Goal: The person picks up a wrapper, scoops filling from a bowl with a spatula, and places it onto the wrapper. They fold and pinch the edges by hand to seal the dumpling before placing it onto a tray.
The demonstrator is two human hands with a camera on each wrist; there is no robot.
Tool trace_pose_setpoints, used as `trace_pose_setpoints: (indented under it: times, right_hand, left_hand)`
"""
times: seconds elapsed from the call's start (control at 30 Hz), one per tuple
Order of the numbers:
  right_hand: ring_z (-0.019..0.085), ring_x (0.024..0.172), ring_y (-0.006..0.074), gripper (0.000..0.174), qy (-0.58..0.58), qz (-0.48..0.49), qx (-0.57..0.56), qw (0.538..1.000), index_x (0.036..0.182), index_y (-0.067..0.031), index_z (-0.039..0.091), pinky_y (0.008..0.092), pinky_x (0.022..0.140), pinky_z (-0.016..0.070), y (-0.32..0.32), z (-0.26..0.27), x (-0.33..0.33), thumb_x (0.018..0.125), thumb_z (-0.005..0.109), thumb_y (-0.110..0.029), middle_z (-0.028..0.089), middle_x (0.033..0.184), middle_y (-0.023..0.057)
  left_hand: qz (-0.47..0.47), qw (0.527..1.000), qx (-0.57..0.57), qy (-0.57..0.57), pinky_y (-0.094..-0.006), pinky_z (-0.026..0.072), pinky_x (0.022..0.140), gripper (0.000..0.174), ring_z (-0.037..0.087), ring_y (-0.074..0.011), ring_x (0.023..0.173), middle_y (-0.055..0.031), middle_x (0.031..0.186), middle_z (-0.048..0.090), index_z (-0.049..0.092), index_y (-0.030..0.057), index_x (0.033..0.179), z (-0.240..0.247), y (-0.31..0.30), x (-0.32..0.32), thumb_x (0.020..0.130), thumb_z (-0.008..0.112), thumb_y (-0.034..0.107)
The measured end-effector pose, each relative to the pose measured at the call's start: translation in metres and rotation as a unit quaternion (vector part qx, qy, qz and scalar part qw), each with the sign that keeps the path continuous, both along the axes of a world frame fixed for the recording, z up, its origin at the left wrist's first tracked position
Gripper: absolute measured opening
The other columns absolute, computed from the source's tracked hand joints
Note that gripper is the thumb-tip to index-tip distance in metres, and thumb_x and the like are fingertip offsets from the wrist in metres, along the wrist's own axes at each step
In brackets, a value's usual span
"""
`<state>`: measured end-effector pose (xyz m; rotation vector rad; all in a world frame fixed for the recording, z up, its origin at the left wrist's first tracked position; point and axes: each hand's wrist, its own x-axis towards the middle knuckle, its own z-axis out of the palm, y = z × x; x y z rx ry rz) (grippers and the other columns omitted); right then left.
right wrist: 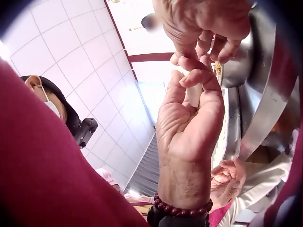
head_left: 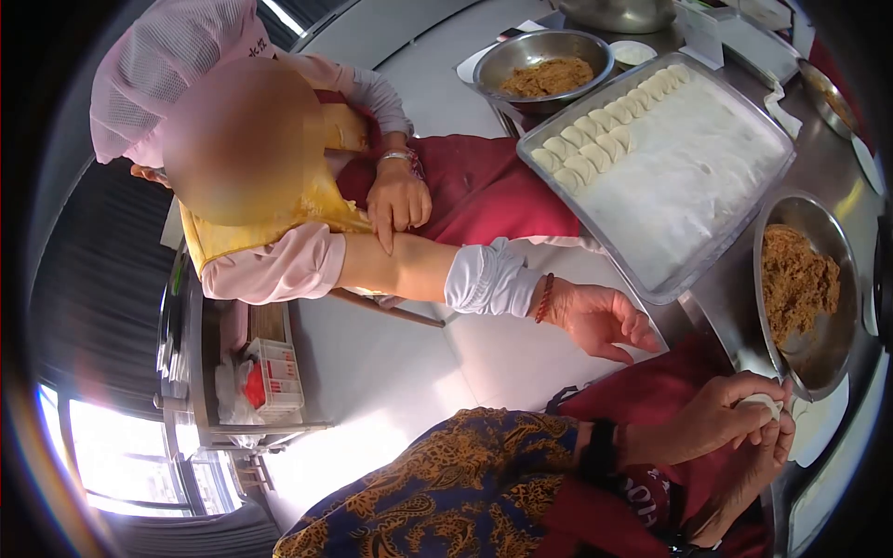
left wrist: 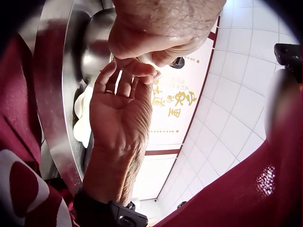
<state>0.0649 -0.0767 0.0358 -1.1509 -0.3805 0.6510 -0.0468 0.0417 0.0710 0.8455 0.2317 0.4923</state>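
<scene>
A small pale dough piece (head_left: 763,403) is pinched between both hands beside the filling bowl. My left hand (head_left: 727,417), with dark beads and a black band at its wrist, grips it from the left; my right hand (head_left: 770,454) pinches it from below. In the left wrist view my left hand (left wrist: 165,30) is close above, and my right hand (left wrist: 120,113), wearing a ring, meets it with bent fingers. The right wrist view has my right hand (right wrist: 203,21) on top, my left hand (right wrist: 189,127) below and pale dough (right wrist: 193,94) partly hidden by fingers.
The filling bowl (head_left: 800,288) stands at the table edge, by pale wrappers (head_left: 823,423). Behind it a floured tray (head_left: 684,186) holds rows of dumplings (head_left: 595,139); another filling bowl (head_left: 547,76) is farther back. A person sits at left, one hand (head_left: 600,318) extended near the tray.
</scene>
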Motion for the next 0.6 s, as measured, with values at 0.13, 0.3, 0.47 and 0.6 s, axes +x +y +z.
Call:
trace_pose_setpoints:
  times: [0.13,0.3,0.47,0.6]
  right_hand:
    - [0.060,0.104,0.0155,0.012,-0.042,-0.022,-0.022,0.999,0.098,-0.0029,0.063,0.0229,0.077,0.0480,0.009,-0.001,-0.002,0.095,0.063,-0.015,0.042,0.149,0.0202]
    - [0.059,0.110,0.0170,0.010,-0.055,0.066,-0.009,0.996,0.088,-0.0028,0.062,0.0230,0.077,0.0480,0.003,-0.009,0.016,0.094,0.063,-0.011,0.043,0.147,0.0228]
    - [0.057,0.116,0.0207,0.008,-0.079,0.030,-0.070,0.994,0.088,-0.0030,0.060,0.0244,0.079,0.0497,0.007,-0.006,0.009,0.094,0.061,-0.008,0.050,0.141,0.0234]
    - [0.056,0.121,0.0236,0.005,-0.097,0.015,-0.043,0.994,0.092,-0.0031,0.060,0.0282,0.087,0.0501,0.008,-0.008,0.002,0.094,0.062,-0.008,0.050,0.141,0.0233]
  left_hand:
    - [0.021,1.000,-0.005,0.006,-0.0223,0.0462,0.054,0.033,0.057,-0.0072,0.061,-0.0044,0.071,0.063,0.055,-0.0011,0.126,-0.005,0.000,0.000,0.097,0.056,0.014]
    - [0.004,1.000,-0.009,0.001,-0.0225,0.0458,0.053,0.034,0.058,-0.0081,0.061,-0.0070,0.076,0.065,0.056,-0.0029,0.124,-0.011,0.005,-0.004,0.096,0.058,0.017]
    - [0.004,1.000,-0.017,-0.008,-0.0226,0.0455,0.053,0.035,0.058,-0.0086,0.060,-0.0084,0.077,0.066,0.057,-0.0037,0.122,-0.018,0.005,-0.004,0.096,0.060,0.019]
    - [-0.008,1.000,-0.013,0.001,-0.0226,0.0453,0.052,0.036,0.058,-0.0081,0.059,-0.0077,0.075,0.065,0.057,-0.0040,0.122,-0.018,0.007,-0.008,0.095,0.060,0.019]
